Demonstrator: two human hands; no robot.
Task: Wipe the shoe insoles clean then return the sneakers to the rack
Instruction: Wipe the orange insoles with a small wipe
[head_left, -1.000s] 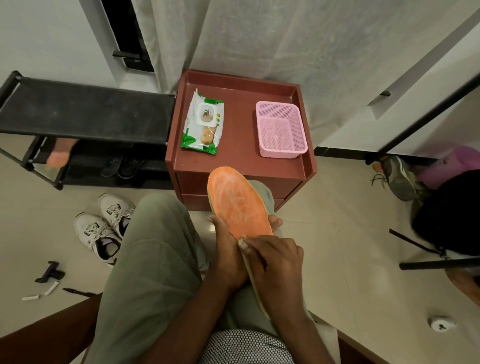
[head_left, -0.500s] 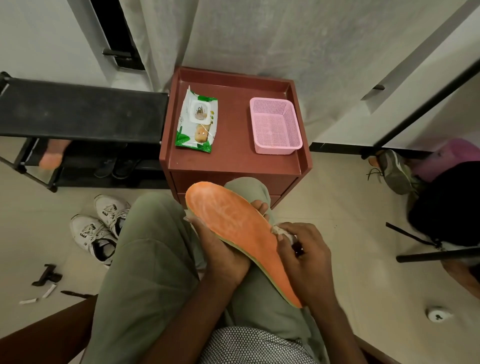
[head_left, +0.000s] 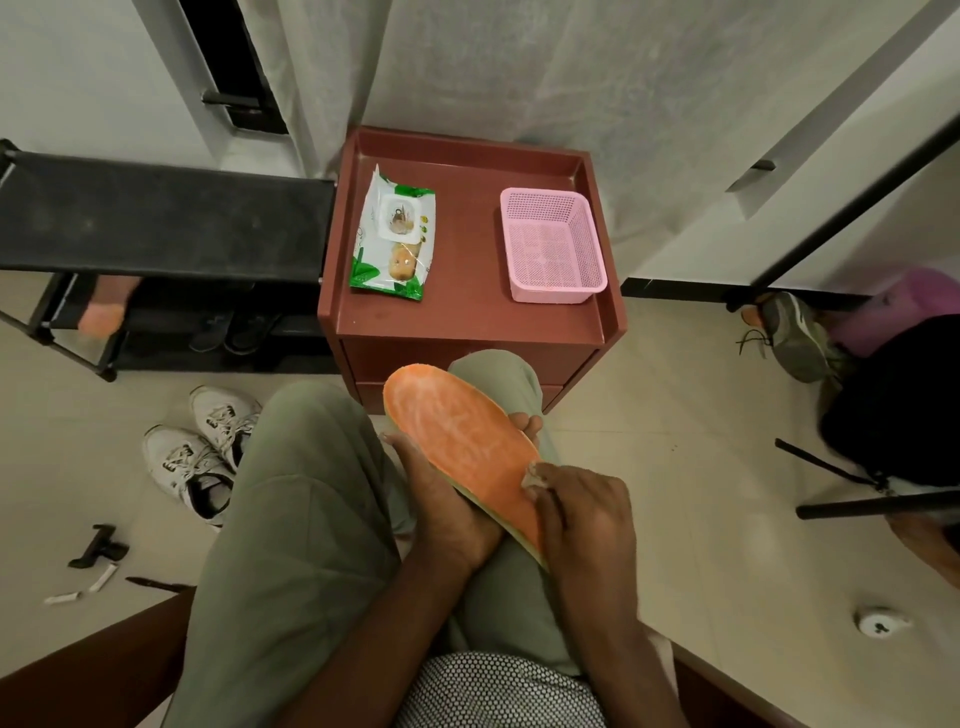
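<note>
The left hand (head_left: 452, 499) grips the orange insole (head_left: 462, 452) from below; the right hand (head_left: 582, 514) pinches a wipe (head_left: 531, 477) on it. At 12 o'clock stands a cabinet (head_left: 467, 317) with a wipes pack (head_left: 393, 236) and a pink basket (head_left: 551, 244); sneakers (head_left: 202, 447) lie at 9 o'clock.

Right hand (head_left: 582, 512) back onto insole (head_left: 462, 447)

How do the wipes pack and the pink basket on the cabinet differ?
The wipes pack lies flat, soft and closed, at the left; the pink basket stands open-topped, rigid and perforated, at the right. The pack is white and green, the basket plain pink. Both sit on the cabinet, apart.
</note>
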